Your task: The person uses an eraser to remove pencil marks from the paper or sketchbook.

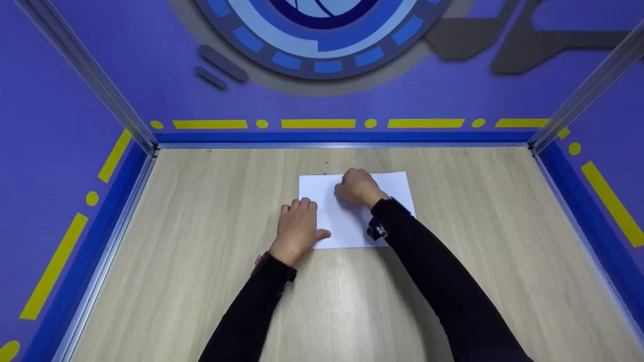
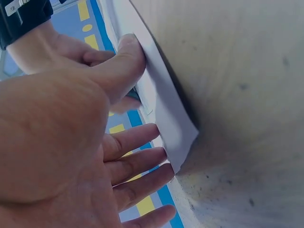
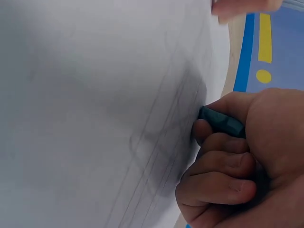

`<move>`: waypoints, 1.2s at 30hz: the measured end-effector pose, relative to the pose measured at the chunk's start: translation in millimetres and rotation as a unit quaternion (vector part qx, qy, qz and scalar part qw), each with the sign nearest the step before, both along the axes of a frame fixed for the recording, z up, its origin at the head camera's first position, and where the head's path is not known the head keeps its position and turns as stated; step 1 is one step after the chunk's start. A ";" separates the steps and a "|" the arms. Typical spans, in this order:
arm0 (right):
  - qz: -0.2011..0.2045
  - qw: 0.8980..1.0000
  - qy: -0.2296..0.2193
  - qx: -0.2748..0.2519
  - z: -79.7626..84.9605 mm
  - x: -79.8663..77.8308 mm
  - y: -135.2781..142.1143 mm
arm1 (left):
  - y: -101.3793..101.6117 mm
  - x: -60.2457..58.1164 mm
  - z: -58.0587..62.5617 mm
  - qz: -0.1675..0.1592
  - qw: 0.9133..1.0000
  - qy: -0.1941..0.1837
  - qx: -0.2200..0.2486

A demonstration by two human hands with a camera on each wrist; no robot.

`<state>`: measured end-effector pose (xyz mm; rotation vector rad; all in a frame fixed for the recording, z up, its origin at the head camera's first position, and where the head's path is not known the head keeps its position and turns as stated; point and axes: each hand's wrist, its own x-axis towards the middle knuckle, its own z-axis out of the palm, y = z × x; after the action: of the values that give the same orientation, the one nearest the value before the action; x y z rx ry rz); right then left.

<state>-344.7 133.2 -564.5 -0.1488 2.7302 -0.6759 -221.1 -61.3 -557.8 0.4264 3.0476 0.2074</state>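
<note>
A white sheet of paper lies on the wood-grain table. My left hand rests at its left edge, thumb on the sheet and fingers nearly straight; in the left wrist view, the thumb presses the paper near its edge. Over the sheet's upper middle, my right hand grips a small dark green object in curled fingers. Its angular end shows between thumb and forefinger, close to the paper; the palm hides the remainder, so I cannot tell its kind. Faint straight and curved lines mark the paper.
Blue-purple panels with yellow dashes wall the table at the back and both sides. Metal strips run along the panel bases. Small dark specks dot the table beside the paper.
</note>
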 end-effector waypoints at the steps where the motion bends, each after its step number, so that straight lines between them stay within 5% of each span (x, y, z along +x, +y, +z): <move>1: -0.009 1.000 -0.005 0.003 10.7 6.5 3.4 | 0.6 -0.1 -0.1 0.001 1.000 -0.001 -0.001; 12: -0.046 0.999 -0.012 -0.027 15.3 15.2 98.0 | -0.1 0.6 3.0 0.003 1.000 -0.011 0.009; 18: -0.072 0.997 -0.010 0.005 15.8 15.5 139.9 | -2.6 -0.4 1.9 0.005 1.000 -0.018 0.014; 28: -0.065 0.997 -0.025 0.040 25.7 19.7 143.1 | -0.8 -0.3 2.2 0.007 0.999 -0.038 0.013; 36: -0.073 0.996 -0.043 -0.007 26.1 26.2 124.2 | 1.5 -0.6 1.8 0.006 0.999 -0.043 0.006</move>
<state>-318.5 257.4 -538.4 0.0747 2.6721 -0.7244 -221.7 -59.8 -556.0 0.3893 2.9673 0.2371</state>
